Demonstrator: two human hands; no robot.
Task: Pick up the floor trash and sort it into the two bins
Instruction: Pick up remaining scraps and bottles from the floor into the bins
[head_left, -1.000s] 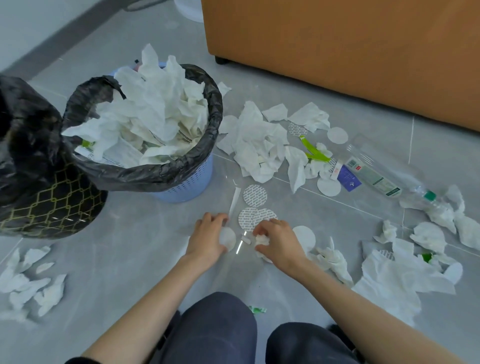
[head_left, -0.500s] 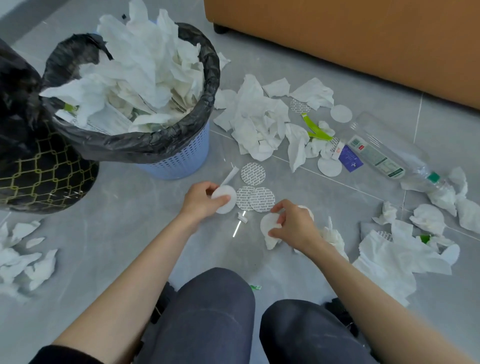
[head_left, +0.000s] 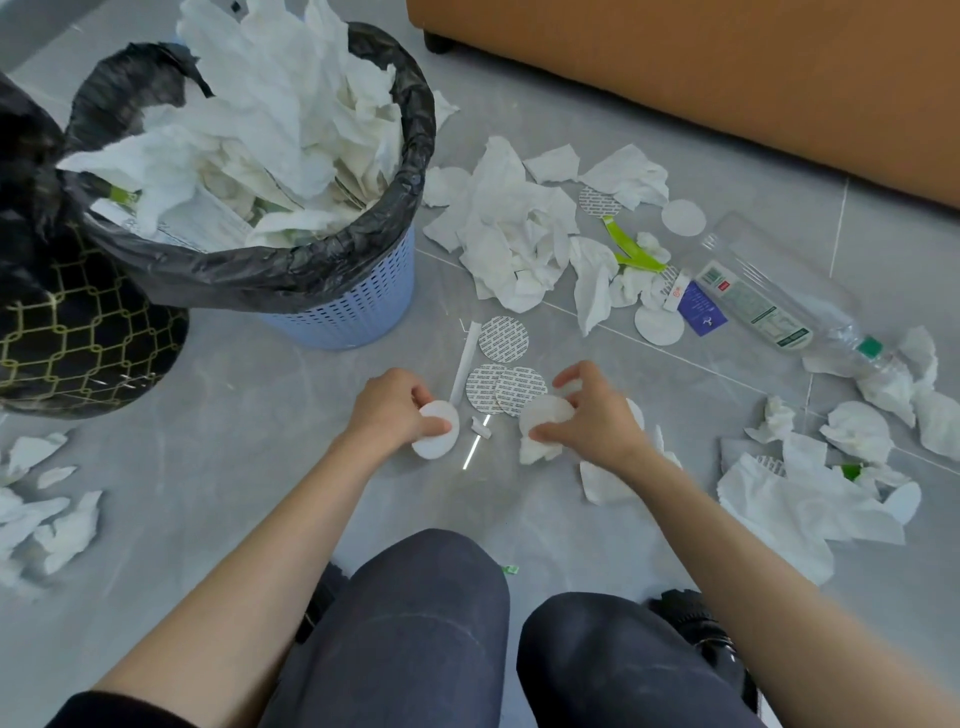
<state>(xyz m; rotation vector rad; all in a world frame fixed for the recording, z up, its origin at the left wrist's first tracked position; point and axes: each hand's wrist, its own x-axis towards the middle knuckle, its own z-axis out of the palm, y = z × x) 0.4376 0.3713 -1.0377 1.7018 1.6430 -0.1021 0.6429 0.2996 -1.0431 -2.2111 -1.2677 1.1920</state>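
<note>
My left hand (head_left: 392, 410) pinches a white round pad (head_left: 437, 434) just above the grey floor. My right hand (head_left: 597, 415) grips another white round disc together with a crumpled tissue (head_left: 543, 426). Between and beyond the hands lie three printed round seals (head_left: 503, 339) and a white paper strip (head_left: 464, 364). The blue bin (head_left: 358, 299), lined with a black bag and heaped with white tissue, stands at the upper left. A second bin, black with a gold lattice pattern (head_left: 78, 332), sits at the far left.
Crumpled tissues (head_left: 511, 234) litter the floor ahead, at the right (head_left: 795, 499) and at the lower left (head_left: 47, 514). A clear plastic bottle (head_left: 769, 296), a green scrap (head_left: 631, 249) and a blue label lie at the right. An orange sofa (head_left: 701, 67) blocks the back.
My left hand has drawn its round pad back toward me. My right hand has gathered a disc and tissue off the floor. The view has tilted closer to the bins.
</note>
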